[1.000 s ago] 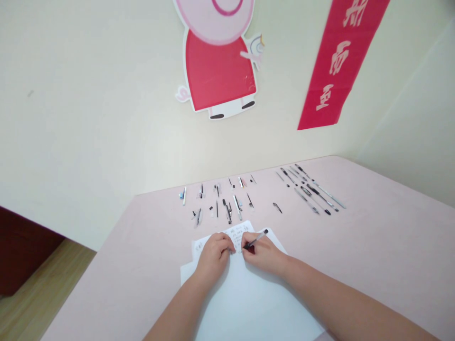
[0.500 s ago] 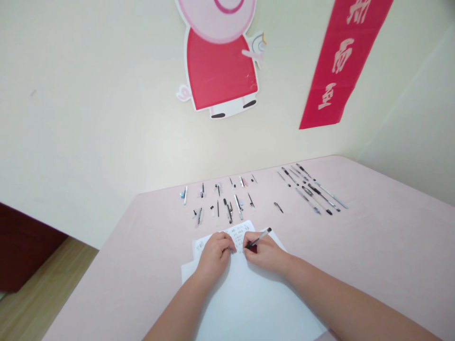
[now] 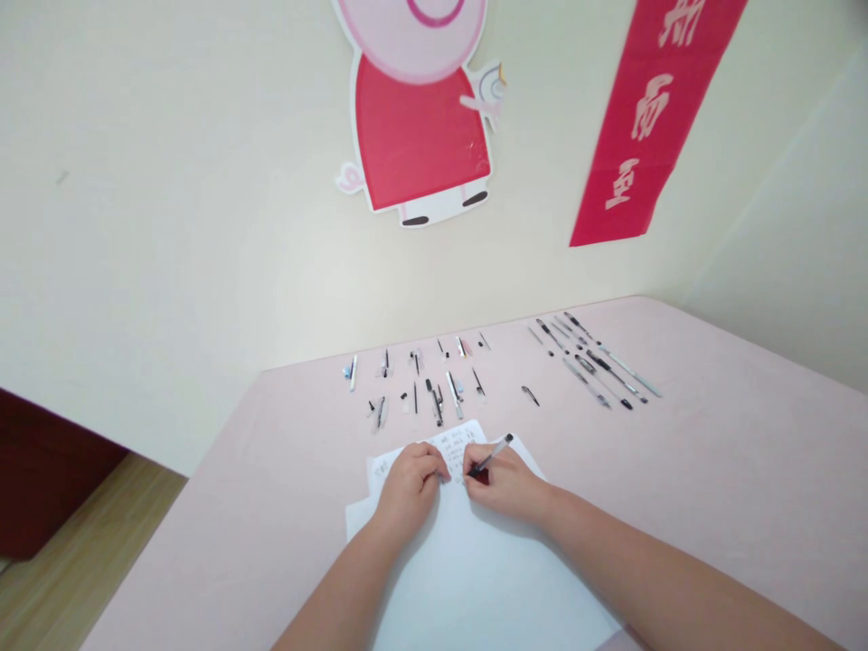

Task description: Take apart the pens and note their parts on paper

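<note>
My right hand (image 3: 505, 481) grips a pen (image 3: 498, 452) with a clear barrel and a dark end cap. It slants up to the right, its tip low against a sheet of paper (image 3: 456, 441) with handwriting on it. My left hand (image 3: 411, 484) rests on the paper to the left, fingers curled together and closed; what may lie under its fingertips is hidden. A narrow strip of written paper shows between the two hands. Below, a larger blank white sheet (image 3: 475, 579) spreads under both wrists.
Beyond the paper lie two rows of pen parts (image 3: 434, 402), with caps, refills and barrels. A lone black pen cap (image 3: 531, 396) is right of them. Several pens (image 3: 603, 366) lie farther right on the pink tabletop (image 3: 712, 452). The wall (image 3: 237, 226) stands behind.
The pen's upper end has tipped slightly to the left in my right hand. My left hand has stayed in place.
</note>
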Demonstrator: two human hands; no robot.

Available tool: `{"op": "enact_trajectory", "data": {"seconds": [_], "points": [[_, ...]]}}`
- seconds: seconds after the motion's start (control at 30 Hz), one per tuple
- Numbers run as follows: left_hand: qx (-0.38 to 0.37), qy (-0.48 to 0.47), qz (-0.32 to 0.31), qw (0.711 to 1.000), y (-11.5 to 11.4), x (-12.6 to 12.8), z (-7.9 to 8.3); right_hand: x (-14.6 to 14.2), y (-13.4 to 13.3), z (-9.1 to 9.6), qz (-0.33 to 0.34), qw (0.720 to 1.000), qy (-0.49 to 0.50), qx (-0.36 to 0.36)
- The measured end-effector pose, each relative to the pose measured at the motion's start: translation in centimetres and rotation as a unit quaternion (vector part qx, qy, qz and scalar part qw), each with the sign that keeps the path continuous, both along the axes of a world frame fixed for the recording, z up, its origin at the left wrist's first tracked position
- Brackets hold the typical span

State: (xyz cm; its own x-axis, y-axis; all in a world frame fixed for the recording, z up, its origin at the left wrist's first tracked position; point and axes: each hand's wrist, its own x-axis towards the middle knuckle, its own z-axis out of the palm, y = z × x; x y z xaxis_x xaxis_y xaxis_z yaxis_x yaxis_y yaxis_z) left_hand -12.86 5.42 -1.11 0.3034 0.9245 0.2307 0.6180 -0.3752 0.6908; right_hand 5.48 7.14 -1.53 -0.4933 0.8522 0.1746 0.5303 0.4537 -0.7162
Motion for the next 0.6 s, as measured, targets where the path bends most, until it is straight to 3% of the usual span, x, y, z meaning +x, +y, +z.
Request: {"op": "enact_trajectory", "data": {"seconds": [0.6], "points": [[0.008,0.003,-0.004,1.000,-0.06,-0.03,0.14,0.06,0.07,0.08,0.003,1.000,0.020,-0.008]]}}
